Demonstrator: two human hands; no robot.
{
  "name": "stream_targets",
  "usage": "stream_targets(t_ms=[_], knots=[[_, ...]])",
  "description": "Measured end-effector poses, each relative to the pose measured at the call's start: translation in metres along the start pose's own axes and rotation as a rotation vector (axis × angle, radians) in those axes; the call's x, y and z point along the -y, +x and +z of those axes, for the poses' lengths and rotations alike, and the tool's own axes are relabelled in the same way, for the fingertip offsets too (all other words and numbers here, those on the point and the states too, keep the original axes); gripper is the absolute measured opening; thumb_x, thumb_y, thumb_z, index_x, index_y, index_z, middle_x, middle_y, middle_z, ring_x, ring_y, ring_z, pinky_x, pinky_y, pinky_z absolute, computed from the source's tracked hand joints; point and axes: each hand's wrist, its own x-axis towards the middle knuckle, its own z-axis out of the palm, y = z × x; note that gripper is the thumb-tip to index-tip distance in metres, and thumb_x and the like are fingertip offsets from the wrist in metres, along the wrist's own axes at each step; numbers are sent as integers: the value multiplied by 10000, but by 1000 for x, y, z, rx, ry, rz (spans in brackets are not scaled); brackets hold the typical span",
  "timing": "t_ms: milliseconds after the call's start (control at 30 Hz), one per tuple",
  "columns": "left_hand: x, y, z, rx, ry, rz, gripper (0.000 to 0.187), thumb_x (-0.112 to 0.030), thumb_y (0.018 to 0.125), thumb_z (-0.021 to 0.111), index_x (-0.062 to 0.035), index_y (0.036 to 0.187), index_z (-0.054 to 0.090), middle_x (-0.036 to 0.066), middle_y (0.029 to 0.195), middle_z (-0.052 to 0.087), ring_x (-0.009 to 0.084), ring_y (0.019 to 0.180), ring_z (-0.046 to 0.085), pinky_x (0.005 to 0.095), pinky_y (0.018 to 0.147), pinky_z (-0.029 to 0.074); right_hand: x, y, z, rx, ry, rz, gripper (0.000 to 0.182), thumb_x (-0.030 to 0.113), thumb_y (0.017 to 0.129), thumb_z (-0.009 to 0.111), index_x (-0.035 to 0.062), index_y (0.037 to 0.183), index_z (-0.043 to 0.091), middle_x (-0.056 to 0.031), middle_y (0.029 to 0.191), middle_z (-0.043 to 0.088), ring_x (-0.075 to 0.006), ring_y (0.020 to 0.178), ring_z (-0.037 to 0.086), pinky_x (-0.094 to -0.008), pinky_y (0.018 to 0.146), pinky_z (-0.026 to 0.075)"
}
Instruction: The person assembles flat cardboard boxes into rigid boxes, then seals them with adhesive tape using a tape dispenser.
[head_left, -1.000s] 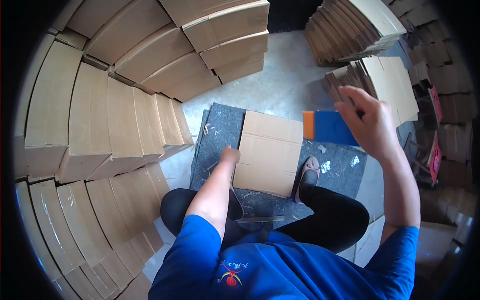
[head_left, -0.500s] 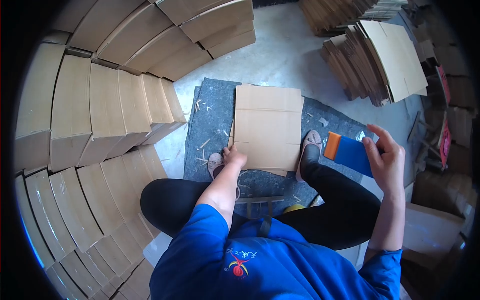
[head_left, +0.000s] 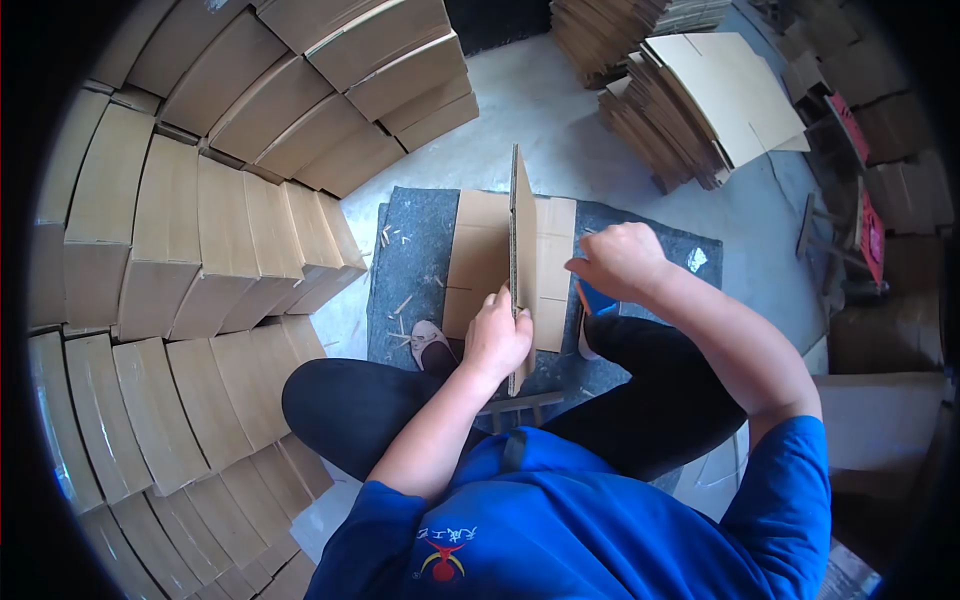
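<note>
My left hand (head_left: 498, 338) is closed on the near part of a flattened cardboard box (head_left: 523, 230), which stands on edge and shows its narrow side to me. Beneath it, another flat cardboard sheet (head_left: 475, 240) lies on the dark mat between my feet. My right hand (head_left: 625, 258) is in a fist, right of the upright cardboard. Below that fist shows a flat blue tool with an orange edge (head_left: 598, 300), looking like a scraper; the fingers hide where it is gripped.
Stacked cardboard boxes (head_left: 165, 220) wall in my left side. A pile of flattened cartons (head_left: 715, 100) stands on the floor at the far right. Cardboard scraps (head_left: 402, 305) litter the dark mat (head_left: 410, 225). A stool with a red top (head_left: 868, 235) is at the right.
My left hand has lifted the cardboard from lying flat to standing on edge. My right hand has come inward and turned over, with the blue tool now below it.
</note>
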Motion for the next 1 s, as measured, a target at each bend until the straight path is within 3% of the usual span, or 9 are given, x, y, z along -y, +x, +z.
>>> stream_targets(t_ms=[133, 300, 400, 433, 600, 667, 700, 767, 1000], knots=[[9, -19, 25, 115, -32, 40, 656, -210, 914, 588, 38, 1467, 339, 328, 1267, 564, 474, 1131, 605, 513, 986, 491, 37, 27, 12, 214, 106, 75, 646, 626, 970, 466, 60, 930, 776, -149, 955, 747, -298, 955, 720, -392, 877, 551], [24, -11, 41, 50, -226, -18, 656, -529, 1002, 483, -47, 1445, 451, 254, 1329, 567, 437, 1231, 557, 470, 1027, 456, 33, 33, 40, 267, 232, 120, 686, 693, 942, 464, 86, 1013, 776, -139, 1051, 741, -293, 1038, 697, -402, 928, 528], [48, 13, 60, 209, -749, -154, 623, -491, 994, 578, -36, 1412, 502, 149, 1245, 633, 258, 1153, 615, 360, 971, 480, 22, 36, 54, 222, 295, 130, 655, 707, 919, 500, 129, 1056, 777, -126, 1077, 739, -297, 1052, 691, -409, 940, 519], [18, 4, 35, 248, -802, -313, 602, -456, 992, 613, -43, 1417, 506, 86, 1184, 654, 190, 1083, 616, 322, 920, 490, 18, 35, 56, 220, 291, 135, 655, 707, 919, 500, 129, 1056, 777, -126, 1077, 739, -297, 1052, 691, -409, 940, 519], [15, 1, 25, 236, -860, -404, 521, -442, 1000, 599, -52, 1345, 573, 53, 1080, 691, 186, 946, 647, 339, 814, 515, 5, 31, 65, 133, 425, 134, 634, 712, 868, 582, 165, 1132, 763, -124, 1097, 736, -303, 1078, 680, -406, 951, 509], [39, 7, 39, 75, -626, -187, 448, -418, 1008, 567, -28, 1210, 653, 128, 963, 708, 251, 865, 680, 394, 786, 526, 9, 30, 59, 137, 437, 133, 584, 656, 862, 621, 154, 1124, 762, -127, 1106, 733, -304, 1080, 679, -408, 952, 511], [33, 7, 35, -112, -247, -5, 386, -344, 1013, 518, -2, 1020, 698, 222, 895, 686, 365, 850, 678, 466, 798, 526, 15, 29, 54, 126, 415, 123, 530, 596, 858, 631, 140, 1091, 766, -129, 1088, 736, -306, 1063, 683, -405, 943, 517], [27, 9, 22, -186, 18, 128, 355, -271, 1009, 481, 1, 912, 688, 256, 915, 674, 437, 876, 652, 518, 815, 518, 29, 31, 44, 166, 283, 120, 380, 417, 823, 630, 105, 986, 770, -134, 1020, 743, -313, 997, 700, -400, 901, 540], [45, 50, -44, -409, 156, -51, 376, -262, 996, 466, 18, 867, 682, 261, 914, 686, 440, 865, 668, 525, 824, 526, 53, 6, 21, 173, 113, 61, 295, 248, 808, 597, 58, 956, 768, -163, 1000, 745, -307, 975, 717, -396, 861, 557]])
